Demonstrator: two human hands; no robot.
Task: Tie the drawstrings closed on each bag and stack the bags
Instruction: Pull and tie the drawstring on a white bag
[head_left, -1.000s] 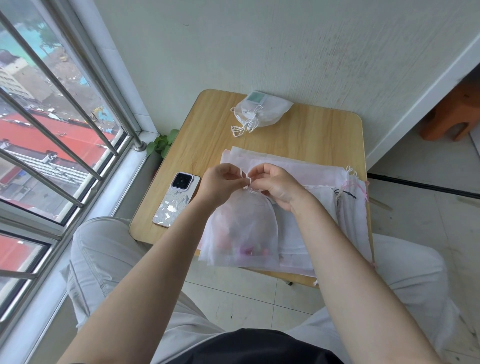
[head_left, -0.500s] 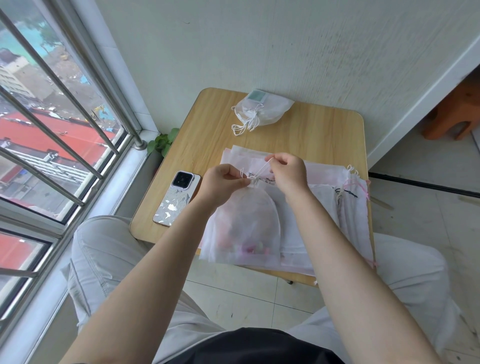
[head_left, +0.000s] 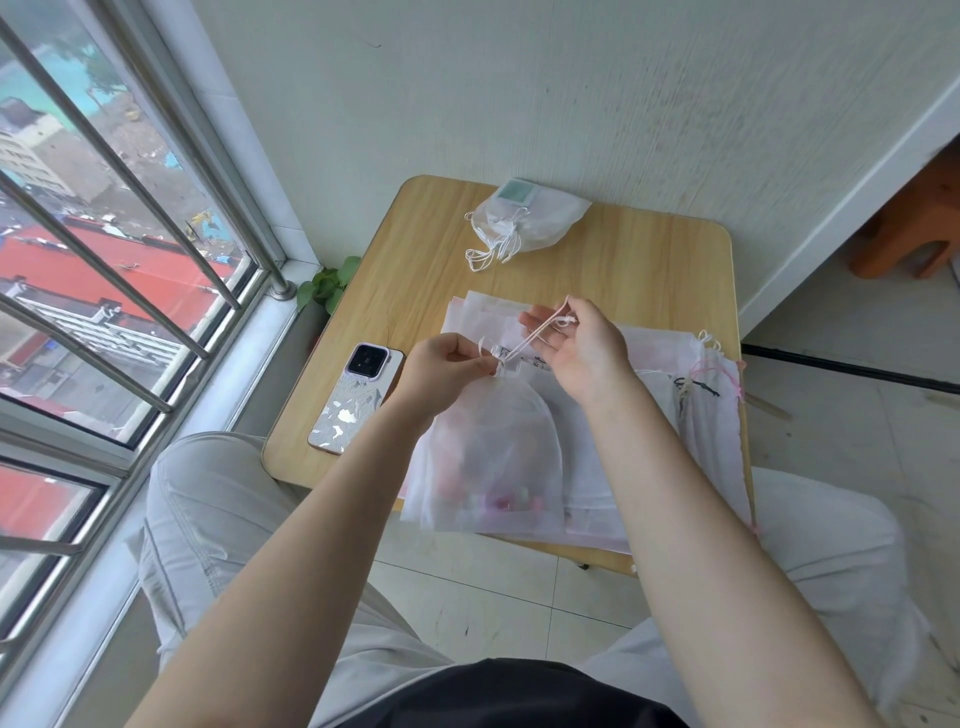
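Note:
A sheer white mesh bag (head_left: 496, 457) with small pink and pale items at its bottom lies on a pile of flat mesh bags (head_left: 654, 467) on the wooden table (head_left: 639, 270). My left hand (head_left: 447, 366) pinches the bag's gathered neck. My right hand (head_left: 576, 348) holds the white drawstring (head_left: 537, 332), which runs taut from the neck up and to the right. A tied bag (head_left: 530, 218) with a green-topped box inside rests at the table's far edge.
A phone (head_left: 356, 400) lies face down at the table's left side. A barred window stands to the left, with a small plant (head_left: 324, 283) by the sill. A wall is close behind the table, and an orange wooden stool (head_left: 914, 223) stands at the far right.
My right hand has moved up and to the right, away from the left hand, drawing the drawstring out taut. My left hand stays at the bag's neck.

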